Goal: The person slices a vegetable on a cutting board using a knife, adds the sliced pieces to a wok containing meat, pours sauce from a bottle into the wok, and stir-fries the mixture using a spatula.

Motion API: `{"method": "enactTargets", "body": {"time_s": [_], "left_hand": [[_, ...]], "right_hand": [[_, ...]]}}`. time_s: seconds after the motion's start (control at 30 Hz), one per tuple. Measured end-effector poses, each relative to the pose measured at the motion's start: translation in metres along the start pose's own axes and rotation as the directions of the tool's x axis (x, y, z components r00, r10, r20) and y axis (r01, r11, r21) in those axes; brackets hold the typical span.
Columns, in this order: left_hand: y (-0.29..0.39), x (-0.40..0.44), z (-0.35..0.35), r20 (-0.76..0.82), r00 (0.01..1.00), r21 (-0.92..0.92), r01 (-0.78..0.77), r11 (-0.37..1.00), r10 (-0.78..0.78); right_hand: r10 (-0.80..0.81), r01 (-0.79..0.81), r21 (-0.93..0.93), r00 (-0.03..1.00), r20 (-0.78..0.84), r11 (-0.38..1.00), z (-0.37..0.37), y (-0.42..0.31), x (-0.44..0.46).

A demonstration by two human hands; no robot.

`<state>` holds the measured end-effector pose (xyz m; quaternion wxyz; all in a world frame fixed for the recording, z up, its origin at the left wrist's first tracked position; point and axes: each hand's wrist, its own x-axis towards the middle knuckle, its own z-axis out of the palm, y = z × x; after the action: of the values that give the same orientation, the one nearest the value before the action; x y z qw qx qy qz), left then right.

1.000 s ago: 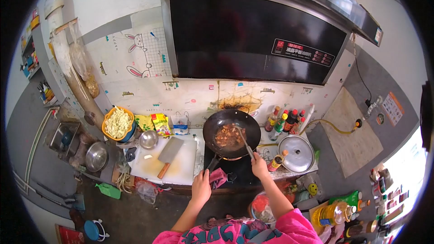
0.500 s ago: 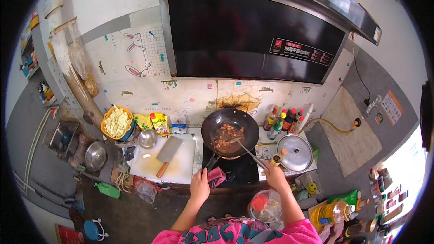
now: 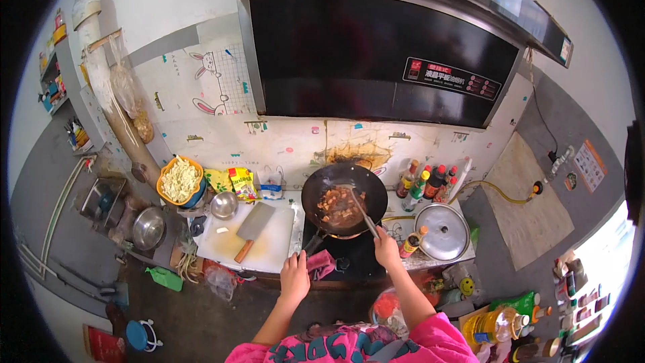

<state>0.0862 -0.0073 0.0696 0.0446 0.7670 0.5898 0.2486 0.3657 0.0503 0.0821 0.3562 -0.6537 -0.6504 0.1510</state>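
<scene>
My left hand [image 3: 294, 278] is closed around the end of the handle of a black wok [image 3: 371, 185], which sits on the stove [image 3: 356, 253]. Closed on a metal spatula [image 3: 369, 221], my right hand [image 3: 386, 250] keeps the blade among browned food pieces [image 3: 339, 206] in the wok. A dark pink cloth [image 3: 322, 265] lies beside the wok handle, close to my left hand. Near my right hand stands a small seasoning bottle [image 3: 409, 245].
Left of the stove, a cleaver [image 3: 254, 222] lies on a white cutting board [image 3: 279, 242]. Behind it are a metal bowl [image 3: 224, 206] and an orange basket of pale shredded food [image 3: 180, 181]. Sauce bottles [image 3: 415, 189] and a pot lid [image 3: 441, 232] are on the right. A range hood [image 3: 322, 54] hangs above.
My right hand has moved left and slightly up with the spatula, which now stands steeper, its blade farther back in the food. The left hand stays at the wok handle. The view has shifted slightly.
</scene>
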Motion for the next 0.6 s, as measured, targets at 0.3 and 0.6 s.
{"method": "enactTargets", "body": {"time_s": [0.3,0.6], "left_hand": [[0.008,0.009,-0.004,0.042,0.996,0.014,0.082,0.997,-0.082],[-0.001,0.014,-0.005,0.091,0.991,-0.016,0.097,0.995,-0.095]], "right_hand": [[-0.019,0.019,-0.01,0.998,0.065,1.0,0.03,0.005,0.019],[-0.048,0.081,-0.168,0.981,0.189,0.982,-0.014,0.025,-0.011]]}}
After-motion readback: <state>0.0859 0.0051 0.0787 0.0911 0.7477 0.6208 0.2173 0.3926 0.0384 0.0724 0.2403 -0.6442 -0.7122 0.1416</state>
